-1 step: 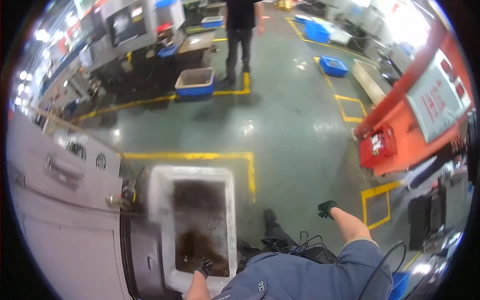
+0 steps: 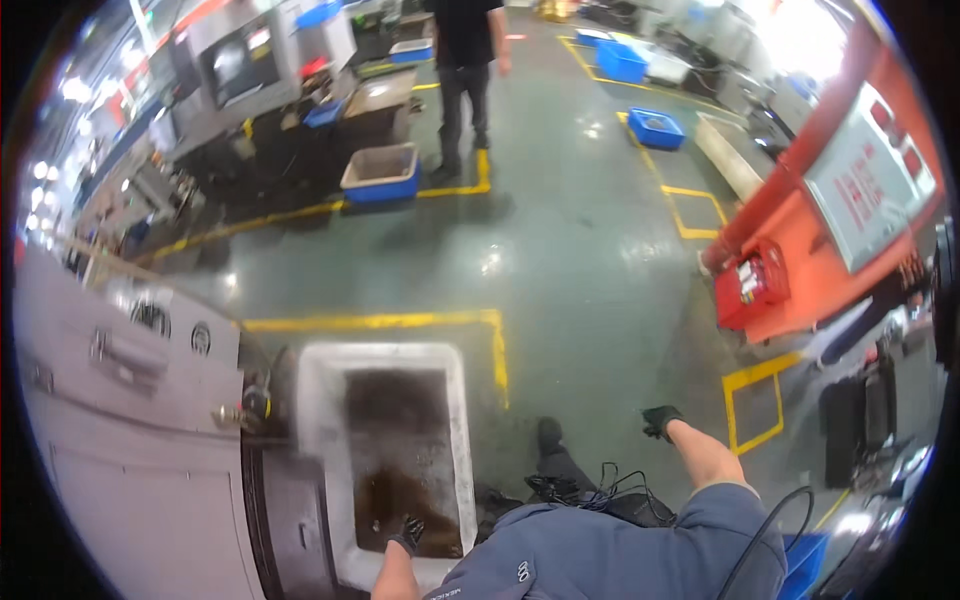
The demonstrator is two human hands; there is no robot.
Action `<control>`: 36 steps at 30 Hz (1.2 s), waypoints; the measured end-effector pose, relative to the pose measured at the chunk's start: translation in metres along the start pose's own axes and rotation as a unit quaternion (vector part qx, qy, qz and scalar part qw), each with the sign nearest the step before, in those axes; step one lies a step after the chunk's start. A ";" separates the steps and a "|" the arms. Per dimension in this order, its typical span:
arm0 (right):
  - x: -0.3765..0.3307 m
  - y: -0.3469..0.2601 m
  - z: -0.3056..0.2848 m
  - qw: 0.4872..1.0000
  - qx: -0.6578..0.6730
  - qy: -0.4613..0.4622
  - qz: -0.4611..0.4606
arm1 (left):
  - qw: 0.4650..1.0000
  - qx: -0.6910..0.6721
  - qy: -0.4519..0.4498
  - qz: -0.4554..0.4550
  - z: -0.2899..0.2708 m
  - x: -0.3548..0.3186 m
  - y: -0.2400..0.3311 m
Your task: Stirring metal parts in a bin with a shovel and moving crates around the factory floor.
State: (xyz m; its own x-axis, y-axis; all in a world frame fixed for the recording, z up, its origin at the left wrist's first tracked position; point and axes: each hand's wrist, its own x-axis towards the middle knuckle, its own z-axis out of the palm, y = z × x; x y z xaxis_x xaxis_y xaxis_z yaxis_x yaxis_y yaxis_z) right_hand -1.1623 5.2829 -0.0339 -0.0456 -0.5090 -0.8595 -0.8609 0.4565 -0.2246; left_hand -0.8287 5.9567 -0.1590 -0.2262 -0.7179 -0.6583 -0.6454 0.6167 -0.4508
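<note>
My left hand [image 2: 408, 535], in a dark glove, is above the near end of a large white tub [image 2: 458, 430]. Its fingers are a little apart and nothing shows in them. Dark brownish liquid or residue [image 2: 395, 490] covers the tub's bottom. My right hand [image 2: 661, 421], also dark-gloved, hangs out to the right over the green floor. Its fingers are loosely bent and apart, with no object seen in them.
A grey machine cabinet [image 2: 140, 450] borders the tub on the left, with a brass fitting [image 2: 228, 413] beside it. Black cables [image 2: 610, 490] hang at my front. Ahead stands a person [image 2: 465, 90] near a blue-sided bin [image 2: 382, 185]. A red box [image 2: 750, 287] sits at right.
The view has shifted slightly, so the far floor, bins and person sit a little lower and further left. Both hands keep nearly the same pose; the right sits slightly further right.
</note>
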 end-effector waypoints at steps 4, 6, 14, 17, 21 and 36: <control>-0.006 0.121 -0.040 0.990 0.123 0.050 0.042 | 0.728 0.628 -0.025 0.273 0.007 0.047 -0.112; 0.017 0.195 -0.044 0.990 0.134 0.002 0.042 | 0.434 0.831 -0.033 0.347 -0.001 0.090 -0.164; 0.034 0.286 -0.093 0.911 0.372 -0.021 0.177 | 0.146 0.945 -0.027 0.293 -0.109 0.310 -0.372; 0.076 0.274 -0.143 0.893 0.372 -0.032 0.249 | 0.102 0.964 -0.015 0.246 -0.172 0.358 -0.440; 0.145 0.196 -0.210 0.941 0.324 0.041 0.088 | 0.012 0.986 0.012 0.167 -0.200 0.414 -0.501; 0.251 -0.096 -0.372 0.825 0.543 0.058 0.148 | 0.046 0.945 0.062 0.319 -0.213 0.740 -0.887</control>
State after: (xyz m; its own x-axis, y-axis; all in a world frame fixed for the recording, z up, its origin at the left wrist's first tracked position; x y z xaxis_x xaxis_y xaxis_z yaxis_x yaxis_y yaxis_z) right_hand -1.2799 4.8398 -0.0569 -0.2739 -0.2953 -0.9153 0.1548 0.9257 -0.3450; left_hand -0.5796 4.8096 -0.1181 0.1631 -0.2838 -0.9449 0.7100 -0.6313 0.3121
